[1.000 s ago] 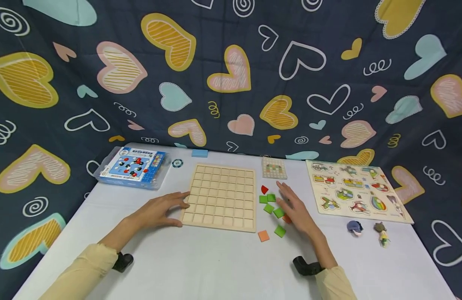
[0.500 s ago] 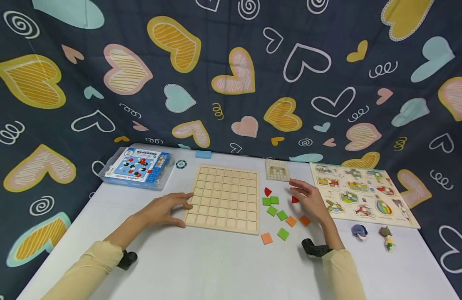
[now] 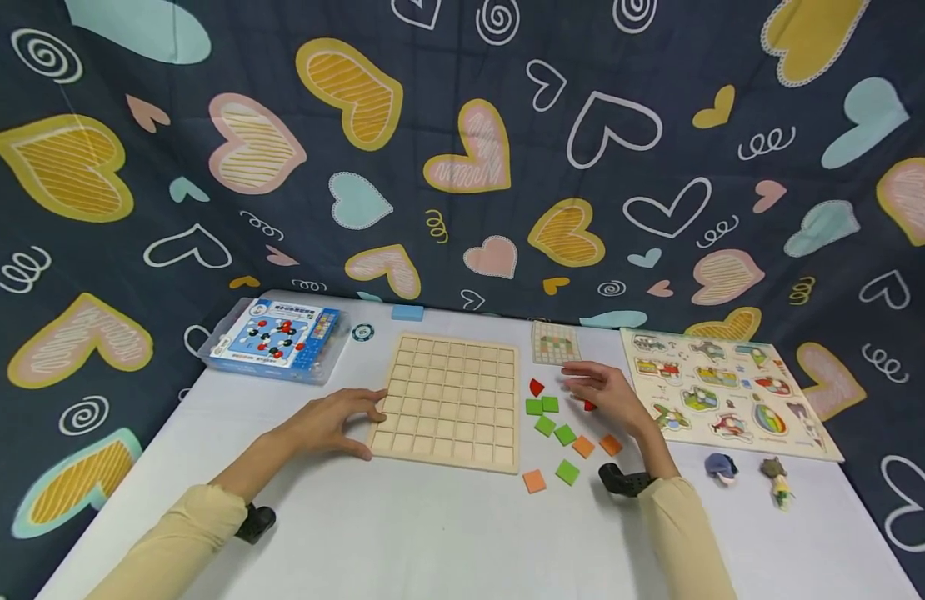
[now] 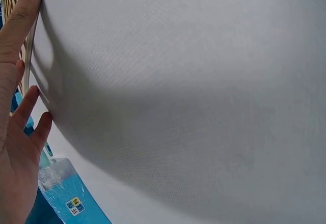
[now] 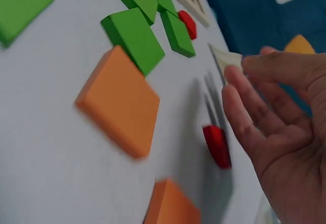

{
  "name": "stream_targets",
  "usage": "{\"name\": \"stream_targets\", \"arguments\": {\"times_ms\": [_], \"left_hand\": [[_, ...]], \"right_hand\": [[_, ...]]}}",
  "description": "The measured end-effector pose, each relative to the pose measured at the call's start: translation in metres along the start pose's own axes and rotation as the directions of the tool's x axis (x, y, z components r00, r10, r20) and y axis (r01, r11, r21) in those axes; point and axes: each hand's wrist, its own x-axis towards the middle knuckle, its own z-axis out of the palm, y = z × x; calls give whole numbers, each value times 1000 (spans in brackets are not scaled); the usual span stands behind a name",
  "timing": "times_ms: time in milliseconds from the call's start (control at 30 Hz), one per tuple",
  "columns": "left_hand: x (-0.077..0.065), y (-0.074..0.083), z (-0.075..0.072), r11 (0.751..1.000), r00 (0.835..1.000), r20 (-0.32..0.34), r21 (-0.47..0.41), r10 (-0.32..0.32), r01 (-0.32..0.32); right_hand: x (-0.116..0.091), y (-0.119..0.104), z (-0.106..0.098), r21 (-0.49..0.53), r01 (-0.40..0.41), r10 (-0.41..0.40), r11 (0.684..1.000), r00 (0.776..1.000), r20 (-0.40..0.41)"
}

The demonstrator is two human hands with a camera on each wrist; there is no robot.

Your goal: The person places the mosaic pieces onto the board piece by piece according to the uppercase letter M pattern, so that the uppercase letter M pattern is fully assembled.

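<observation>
My left hand [image 3: 331, 423] rests with fingers spread at the left edge of a wooden grid board [image 3: 447, 404]. In the left wrist view, the thumb [image 4: 23, 15] lies along the board's rim. Above the table, my right hand [image 3: 608, 393] hovers with loosely bent fingers and nothing held between them. Beneath it lies a red quarter-round piece [image 5: 217, 146], partly covered by the hand in the head view. Several green square tiles [image 3: 565, 434] and orange square tiles [image 3: 582, 447] lie between board and hand, with another red piece [image 3: 537, 387] farther back.
A patterned grid card [image 3: 556, 342] lies behind the loose tiles. To the right are a picture puzzle board [image 3: 721, 392] and two small figures, one blue [image 3: 721, 467]. At the back left sit a boxed molecule kit [image 3: 275, 337], a round chip [image 3: 362, 332] and a blue block [image 3: 407, 312].
My right hand has lifted away from the orange tiles toward the back, uncovering them, then shifted slightly left with fingers more bent. My left hand stays at the board's edge. The head view shifted slightly.
</observation>
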Motion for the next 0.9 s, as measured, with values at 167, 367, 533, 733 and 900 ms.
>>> {"name": "stream_targets", "arguments": {"times_ms": [167, 367, 533, 733, 900], "left_hand": [[0, 2, 2, 1000, 1000, 3, -7, 8, -8], [1, 3, 4, 1000, 1000, -18, 3, 20, -20], [0, 1, 4, 1000, 1000, -20, 12, 12, -12], [-2, 0, 4, 1000, 1000, -21, 12, 5, -5], [-1, -1, 4, 1000, 999, -30, 5, 17, -17]], "right_hand": [[18, 3, 6, 17, -12, 10, 1000, 994, 105], [32, 3, 9, -18, -35, 38, 999, 978, 207], [41, 2, 11, -16, 24, -18, 1000, 957, 290], [47, 2, 14, -38, 40, -27, 998, 953, 303], [49, 3, 14, -91, 7, 15, 996, 969, 245]]}}
